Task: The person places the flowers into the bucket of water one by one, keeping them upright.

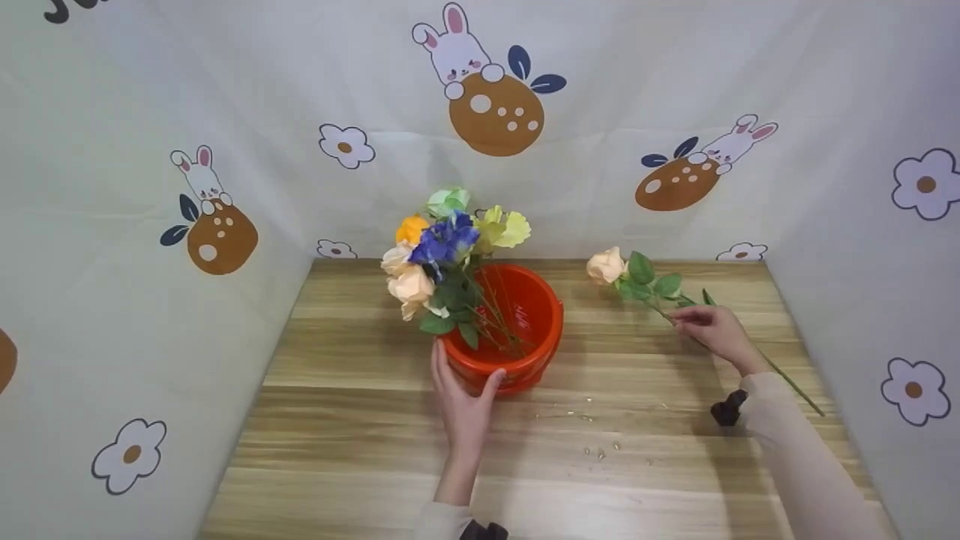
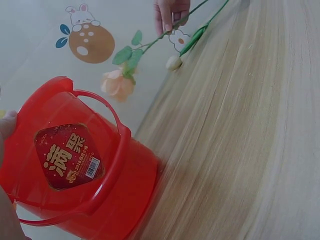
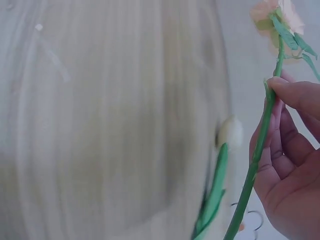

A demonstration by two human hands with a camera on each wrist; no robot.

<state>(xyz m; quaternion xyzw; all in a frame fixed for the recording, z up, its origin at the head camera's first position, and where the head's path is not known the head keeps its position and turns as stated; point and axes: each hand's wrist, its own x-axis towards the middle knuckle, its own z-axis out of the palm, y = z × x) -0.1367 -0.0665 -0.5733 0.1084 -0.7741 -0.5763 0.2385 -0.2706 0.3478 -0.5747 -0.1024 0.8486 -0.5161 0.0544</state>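
A red plastic bucket [image 1: 559, 330] stands on the table, its handle [image 2: 107, 182] hanging down past a printed label [image 2: 70, 156]. My left hand [image 1: 461, 409] holds its near left wall, fingers along the side and thumb in front. Inside the bucket, artificial flowers lean left: blue [image 1: 448, 238], yellow [image 1: 504, 227], orange [image 1: 412, 229], pale green [image 1: 447, 200] and peach [image 1: 411, 289]. On the right, my right hand [image 1: 718, 334] pinches the green stem of a peach rose [image 1: 606, 266] between thumb and fingers. The rose head points left, towards the bucket.
Close to my right hand, a white tulip bud [image 3: 231, 132] with green leaves lies on the table. Several tiny shiny bits [image 1: 600, 452] are scattered on the wooden tabletop [image 1: 337, 450]. Cloth [image 1: 600, 97] printed with rabbits and flowers hangs around the back and sides.
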